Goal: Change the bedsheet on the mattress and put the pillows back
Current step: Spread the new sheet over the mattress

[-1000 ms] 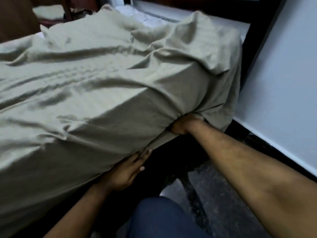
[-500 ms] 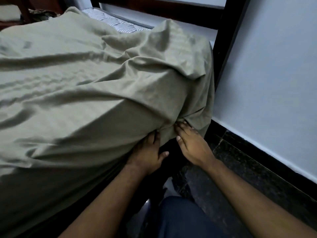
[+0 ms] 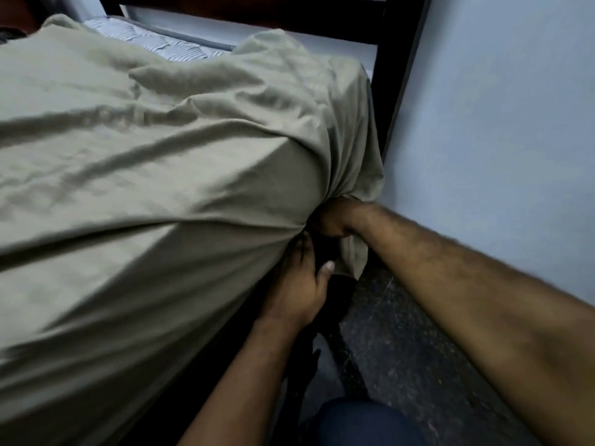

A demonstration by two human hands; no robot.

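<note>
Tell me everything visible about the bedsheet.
The bedsheet is a plain olive-beige woven cloth, wrinkled and draped over the mattress top and near side. At the far edge it stops short, leaving the striped mattress bare. At the corner by the wall it bunches, with a loose flap hanging. The right hand grips that bunch; the left hand touches the sheet's lower edge, fingers extended.

No text, label, brand, number or sign can be read anywhere in the head view.
</note>
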